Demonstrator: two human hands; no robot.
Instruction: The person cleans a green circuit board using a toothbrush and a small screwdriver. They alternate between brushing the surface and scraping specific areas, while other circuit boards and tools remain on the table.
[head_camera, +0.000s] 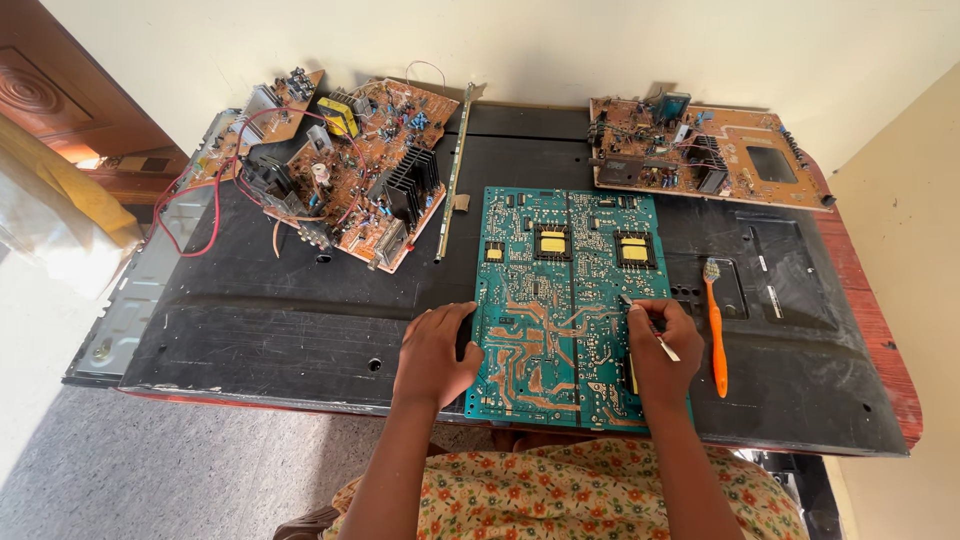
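Observation:
A large green circuit board (560, 300) with copper traces lies flat on a black panel (280, 320) in front of me. My left hand (435, 355) rests on the board's left edge, fingers curled over it, pinning it down. My right hand (662, 345) is closed around a thin metal tool (650, 325), held like a pen. The tool's tip touches the board near its right edge. Two yellow-topped components (552, 243) sit on the upper part of the green board.
An orange toothbrush (715, 325) lies just right of my right hand. A brown circuit board with wires (345, 170) sits at the far left, another brown board (700, 150) at the far right. A thin metal strip (452, 175) lies between them. Red table edge (880, 330) on the right.

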